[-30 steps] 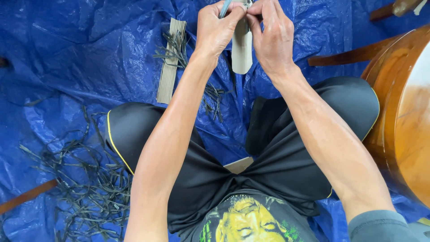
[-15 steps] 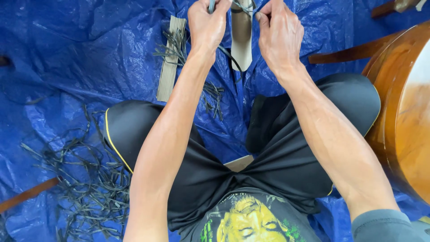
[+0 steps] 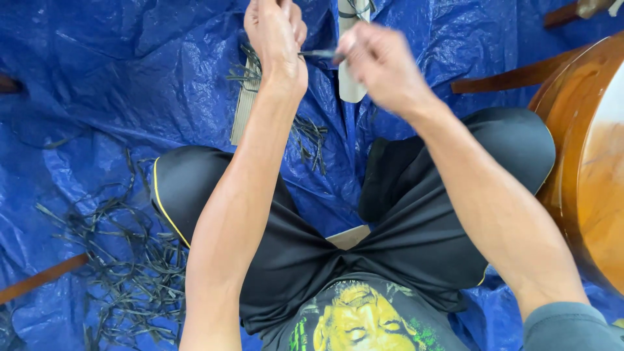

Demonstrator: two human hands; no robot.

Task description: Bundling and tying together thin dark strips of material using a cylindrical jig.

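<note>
My left hand [image 3: 276, 36] and my right hand [image 3: 380, 65] are both raised at the top of the view, above my knees. Between them stretches a thin dark strip [image 3: 318, 54], pinched at each end by the fingers of either hand. The right hand is blurred by motion. Just behind the hands stands a pale upright slat [image 3: 351, 84] with dark strips wound round its top. A second pale flat slat [image 3: 244, 110] lies on the blue tarpaulin [image 3: 130, 78] left of my left forearm.
Many thin dark strips [image 3: 123, 266] lie scattered on the tarpaulin at lower left, with a few more [image 3: 312, 140] between my knees. A round brown wooden piece [image 3: 585, 162] stands at the right. A brown wooden stick [image 3: 39, 279] lies at the left edge.
My hands have come down and apart from the top of the pale slat. The right hand has pulled toward the right, drawing the dark strip taut between both hands.
</note>
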